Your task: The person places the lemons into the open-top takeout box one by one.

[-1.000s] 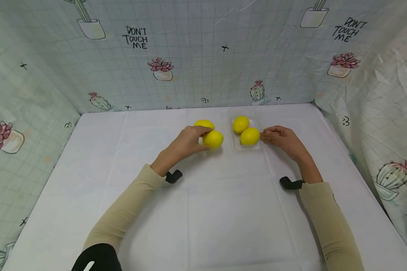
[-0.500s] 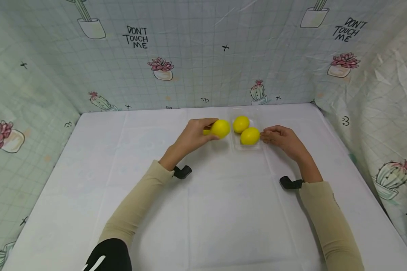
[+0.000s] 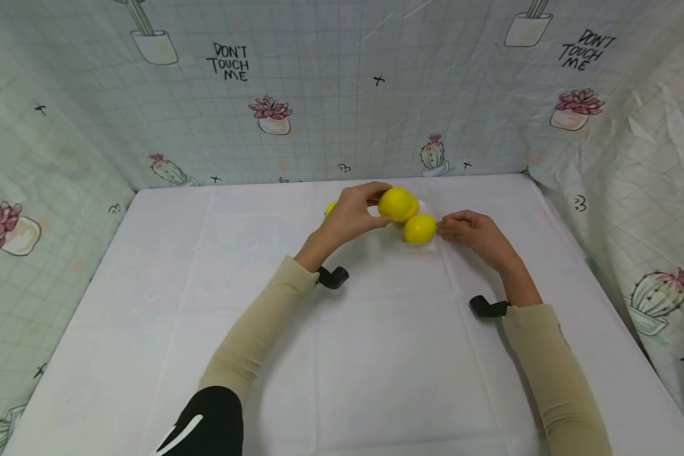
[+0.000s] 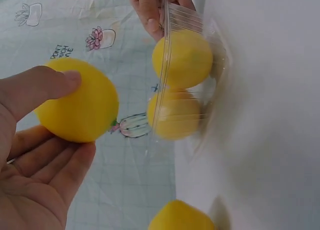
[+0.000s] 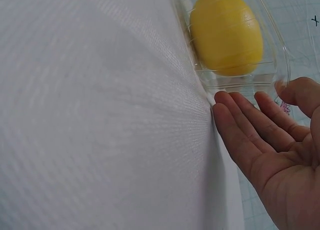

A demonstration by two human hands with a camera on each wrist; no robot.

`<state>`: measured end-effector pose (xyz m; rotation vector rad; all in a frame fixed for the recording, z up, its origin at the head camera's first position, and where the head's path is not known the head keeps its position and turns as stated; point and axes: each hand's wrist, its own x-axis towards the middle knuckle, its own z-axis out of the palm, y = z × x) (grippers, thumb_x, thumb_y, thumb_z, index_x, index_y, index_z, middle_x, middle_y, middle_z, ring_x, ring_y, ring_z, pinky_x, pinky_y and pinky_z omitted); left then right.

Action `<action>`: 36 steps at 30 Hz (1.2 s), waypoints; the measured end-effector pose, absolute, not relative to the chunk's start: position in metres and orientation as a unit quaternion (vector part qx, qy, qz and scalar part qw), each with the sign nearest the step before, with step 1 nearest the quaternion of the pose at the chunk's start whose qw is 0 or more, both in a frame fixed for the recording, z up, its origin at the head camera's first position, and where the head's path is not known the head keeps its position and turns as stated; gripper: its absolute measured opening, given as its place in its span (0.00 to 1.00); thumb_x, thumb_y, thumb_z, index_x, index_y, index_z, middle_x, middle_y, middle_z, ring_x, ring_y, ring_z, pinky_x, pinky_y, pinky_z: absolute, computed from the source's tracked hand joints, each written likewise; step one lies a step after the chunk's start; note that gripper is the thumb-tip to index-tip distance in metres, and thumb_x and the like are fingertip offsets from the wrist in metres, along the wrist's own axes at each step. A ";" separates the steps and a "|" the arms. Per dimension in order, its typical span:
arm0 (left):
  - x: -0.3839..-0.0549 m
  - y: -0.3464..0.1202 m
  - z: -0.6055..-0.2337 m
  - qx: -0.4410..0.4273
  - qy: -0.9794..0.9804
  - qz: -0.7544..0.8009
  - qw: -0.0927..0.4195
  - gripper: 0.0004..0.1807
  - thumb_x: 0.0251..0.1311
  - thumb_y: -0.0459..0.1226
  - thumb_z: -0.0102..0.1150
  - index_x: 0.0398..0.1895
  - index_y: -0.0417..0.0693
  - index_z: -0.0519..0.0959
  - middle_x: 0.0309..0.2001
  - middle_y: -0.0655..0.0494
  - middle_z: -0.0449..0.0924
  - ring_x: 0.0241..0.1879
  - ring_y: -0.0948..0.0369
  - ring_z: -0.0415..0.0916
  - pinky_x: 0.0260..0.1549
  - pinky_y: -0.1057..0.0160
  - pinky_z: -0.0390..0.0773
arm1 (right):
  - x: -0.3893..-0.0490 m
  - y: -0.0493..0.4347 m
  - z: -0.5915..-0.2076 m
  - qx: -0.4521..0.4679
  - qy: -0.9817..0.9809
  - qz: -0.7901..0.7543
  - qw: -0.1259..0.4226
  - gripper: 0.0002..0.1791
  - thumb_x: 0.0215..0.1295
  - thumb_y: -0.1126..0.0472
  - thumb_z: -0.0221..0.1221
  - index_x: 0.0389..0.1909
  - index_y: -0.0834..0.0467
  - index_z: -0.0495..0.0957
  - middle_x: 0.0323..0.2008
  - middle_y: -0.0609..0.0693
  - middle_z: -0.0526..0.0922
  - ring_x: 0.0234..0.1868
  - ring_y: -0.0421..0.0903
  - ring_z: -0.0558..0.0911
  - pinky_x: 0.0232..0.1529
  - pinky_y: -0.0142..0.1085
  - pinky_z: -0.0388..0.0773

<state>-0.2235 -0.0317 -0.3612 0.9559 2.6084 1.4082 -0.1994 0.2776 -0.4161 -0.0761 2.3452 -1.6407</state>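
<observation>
Between thumb and fingers, my left hand holds a lemon in the air. In the head view it overlaps a second lemon in the clear plastic container; the left wrist view shows a gap between the held lemon and the container's rim. Nearer the front of the container lies another lemon. My right hand is at the container's right end, thumb on the rim and fingertips against the outer wall below. One more lemon sits on the table, mostly hidden behind my left hand.
The white-covered table extends in front of the container. A printed curtain hangs along the back edge and both sides. A black wrist mount sticks out from the left sleeve, and another black mount from the right.
My left hand has lifted the lemon and carried it right, from beside the loose lemon to the container's left side. My right hand and the container have stayed in place.
</observation>
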 end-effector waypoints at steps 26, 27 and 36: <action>-0.238 0.009 -0.377 0.338 0.879 0.316 0.114 0.35 0.59 0.44 0.74 0.68 0.41 0.73 0.65 0.50 0.76 0.61 0.57 0.76 0.61 0.68 0.75 | -0.198 0.279 -0.418 -0.034 0.813 -0.567 0.128 0.28 0.78 0.48 0.53 0.65 0.67 0.70 0.64 0.62 0.75 0.59 0.47 0.81 0.61 0.37 0.79; -0.238 0.010 -0.376 0.341 0.880 0.310 0.117 0.35 0.59 0.44 0.74 0.68 0.42 0.73 0.65 0.51 0.76 0.60 0.57 0.76 0.61 0.68 0.75 | -0.198 0.279 -0.418 -0.035 0.813 -0.568 0.127 0.28 0.78 0.48 0.53 0.65 0.67 0.70 0.64 0.62 0.75 0.59 0.47 0.82 0.61 0.38 0.79; -0.238 0.018 -0.367 0.386 0.880 0.261 0.096 0.31 0.62 0.49 0.71 0.64 0.44 0.78 0.60 0.53 0.81 0.54 0.60 0.76 0.57 0.69 0.76 | -0.198 0.280 -0.418 -0.040 0.810 -0.571 0.126 0.29 0.78 0.48 0.54 0.65 0.67 0.70 0.64 0.61 0.75 0.56 0.41 0.82 0.60 0.34 0.79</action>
